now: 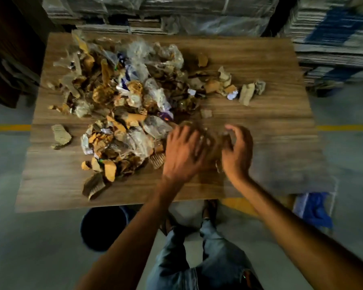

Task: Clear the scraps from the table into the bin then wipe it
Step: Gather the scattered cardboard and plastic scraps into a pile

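Two hands work at the near right edge of the scraps (122,105). The left hand (182,151) lies palm down with its fingers spread and fairly straight, pressing on a blurred clump (211,141). The right hand (237,147) is cupped toward it from the other side with fingers curved. Motion blur hides whether it actually grips anything, so I cannot tell.

The rest of the scraps, torn cardboard, clear plastic and paper bits, cover the left and middle of the desk (270,57). Nearly all of the clearing is left to do and no wiping has started.

Risks:
- The clump is loose and mixed, so a two-handed scoop likely sheds small bits on the way.
- The bin (101,229) sits on the floor at the near left, partly under the desk edge and well apart from the hands. Carrying across and down could drop pieces onto the floor (40,258) or the person's legs (214,248).
- Light plastic may slide off the desk edge if swept fast.

Nearby:
- A lone cardboard piece (60,136) lies left of the pile and a few strays (247,93) lie to the right.
- A blue cloth (316,210) lies low by the near right corner.
- Stacks of flat cardboard (333,34) stand behind the desk.

Nothing blocks the hands, but the desk overhang half covers the bin mouth.
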The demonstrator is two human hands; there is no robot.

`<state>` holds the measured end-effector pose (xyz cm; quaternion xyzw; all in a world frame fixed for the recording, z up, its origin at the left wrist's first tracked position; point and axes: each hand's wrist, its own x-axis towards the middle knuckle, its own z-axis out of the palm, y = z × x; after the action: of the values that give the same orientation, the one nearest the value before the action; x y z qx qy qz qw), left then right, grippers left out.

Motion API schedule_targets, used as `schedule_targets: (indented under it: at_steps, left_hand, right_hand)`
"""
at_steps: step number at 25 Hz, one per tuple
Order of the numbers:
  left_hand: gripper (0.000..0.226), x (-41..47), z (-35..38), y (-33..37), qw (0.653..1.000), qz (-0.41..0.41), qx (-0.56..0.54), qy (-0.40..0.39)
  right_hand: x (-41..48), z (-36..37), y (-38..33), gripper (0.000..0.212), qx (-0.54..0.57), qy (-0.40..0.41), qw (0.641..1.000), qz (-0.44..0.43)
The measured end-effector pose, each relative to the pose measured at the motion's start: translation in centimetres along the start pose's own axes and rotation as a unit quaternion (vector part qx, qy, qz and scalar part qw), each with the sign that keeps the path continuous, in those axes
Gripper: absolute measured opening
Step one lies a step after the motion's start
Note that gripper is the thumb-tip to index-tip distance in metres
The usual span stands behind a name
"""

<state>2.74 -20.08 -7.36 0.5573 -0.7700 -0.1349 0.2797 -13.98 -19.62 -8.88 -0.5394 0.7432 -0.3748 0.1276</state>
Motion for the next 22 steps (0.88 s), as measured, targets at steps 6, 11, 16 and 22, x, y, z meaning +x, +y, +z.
schedule_targets:
  at_steps: [6,11,16,22]
  left_hand:
    - [0.061,-6.7,5.4,1.9,0.988,-0.063,-0.029,-0.135]
    - [0.061,-6.4,5.6,1.2,0.98,-0.189,-0.054,-0.038]
    - [0.054,-5.1,5.9,1.9,0.977,-0.196,-0.058,-0.059]
    - [0.056,-0.6,12.0,4.2,0.988,-0.028,-0.021,-0.152]
  right_hand:
    - [-6.7,2.9,4.6,0.07,-0.254,-0.11,0.959,0.054]
    - [1.4,8.4,0.2,0.076,-0.229,-0.211,0.95,-0.023]
    - [4.8,4.9,2.1,0.066,-0.082,-0.2,0.974,-0.062]
    - [16.9,0.9,10.8,0.094,-0.073,-0.086,0.984,0.135]
